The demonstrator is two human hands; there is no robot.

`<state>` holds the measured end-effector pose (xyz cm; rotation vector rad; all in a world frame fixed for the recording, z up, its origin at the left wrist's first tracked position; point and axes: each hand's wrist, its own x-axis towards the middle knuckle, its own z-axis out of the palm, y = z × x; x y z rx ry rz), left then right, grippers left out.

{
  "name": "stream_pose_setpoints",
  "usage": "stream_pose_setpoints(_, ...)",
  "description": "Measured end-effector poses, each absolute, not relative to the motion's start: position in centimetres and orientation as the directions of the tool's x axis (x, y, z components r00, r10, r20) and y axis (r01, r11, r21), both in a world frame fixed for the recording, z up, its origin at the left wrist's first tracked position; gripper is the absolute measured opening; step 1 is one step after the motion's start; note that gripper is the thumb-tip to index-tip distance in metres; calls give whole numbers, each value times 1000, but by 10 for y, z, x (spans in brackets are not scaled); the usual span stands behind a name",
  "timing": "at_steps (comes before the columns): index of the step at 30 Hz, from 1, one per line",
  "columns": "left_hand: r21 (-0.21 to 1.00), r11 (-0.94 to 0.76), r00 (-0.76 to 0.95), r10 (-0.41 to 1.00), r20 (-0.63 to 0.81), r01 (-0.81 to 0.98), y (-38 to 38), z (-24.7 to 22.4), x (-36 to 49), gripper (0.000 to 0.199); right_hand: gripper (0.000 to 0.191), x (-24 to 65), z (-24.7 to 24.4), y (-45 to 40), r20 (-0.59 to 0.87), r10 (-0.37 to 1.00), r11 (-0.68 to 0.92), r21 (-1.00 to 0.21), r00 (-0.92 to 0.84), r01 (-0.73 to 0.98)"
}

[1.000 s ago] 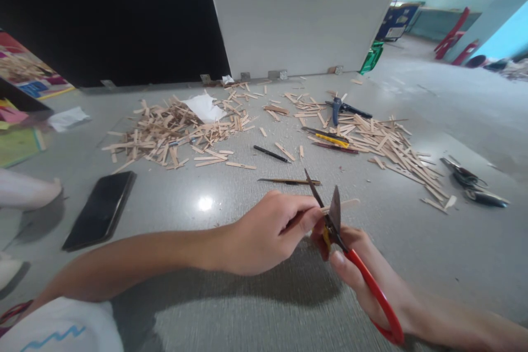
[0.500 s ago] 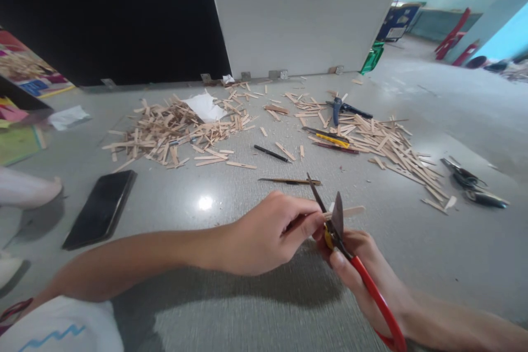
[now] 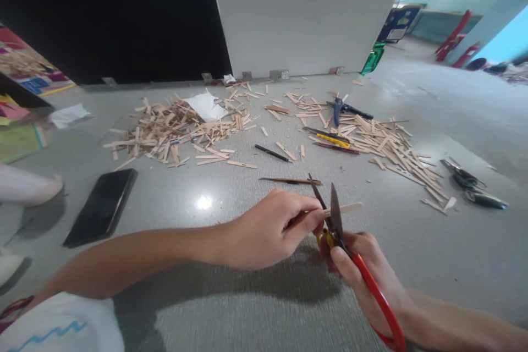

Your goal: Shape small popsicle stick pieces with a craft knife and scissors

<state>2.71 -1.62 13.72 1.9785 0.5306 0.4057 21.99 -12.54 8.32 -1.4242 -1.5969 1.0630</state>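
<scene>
Between thumb and fingers, my left hand (image 3: 268, 229) pinches one end of a flat wooden craft stick (image 3: 350, 208). The stick's other end points right, passing between the parted blades of a pair of red-handled snips (image 3: 336, 214). My right hand (image 3: 365, 267) is closed around the snips, whose blades point up and away from me. A little yellow shows near their pivot. Just beyond the blades lies a thin brown craft knife or similar slim tool (image 3: 289, 180) on the grey surface. A black pen (image 3: 272, 153) is farther back.
Heaps of craft sticks lie at left (image 3: 165, 132) and right (image 3: 390, 146). Near the right heap are a yellow cutter (image 3: 334, 140), a blue-handled tool (image 3: 337, 110) and dark pliers-like tools (image 3: 474, 187). A phone (image 3: 101, 208) lies at left. A hinged panel (image 3: 305, 16) stands behind.
The snips' blades have come slightly closer together and shifted a little across the stick. My left hand keeps its pinch, almost in the same place.
</scene>
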Motion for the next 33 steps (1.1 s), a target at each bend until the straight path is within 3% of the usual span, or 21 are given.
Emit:
stream_pose_setpoints(15,892,-426,829,546,119,153,-18,134,27,32,58,224,73,-125,-10,990,45,-925,-141,378)
stream_pose_setpoints(25,915,-365,816,573,74,173,-18,133,29,35,63,225,73,-122,-58,980,12,-938,-191,347)
stream_pose_setpoints(33,880,-431,750,645,145,201,-13,123,28,30,58,235,77,-121,20,968,88,-961,-251,263)
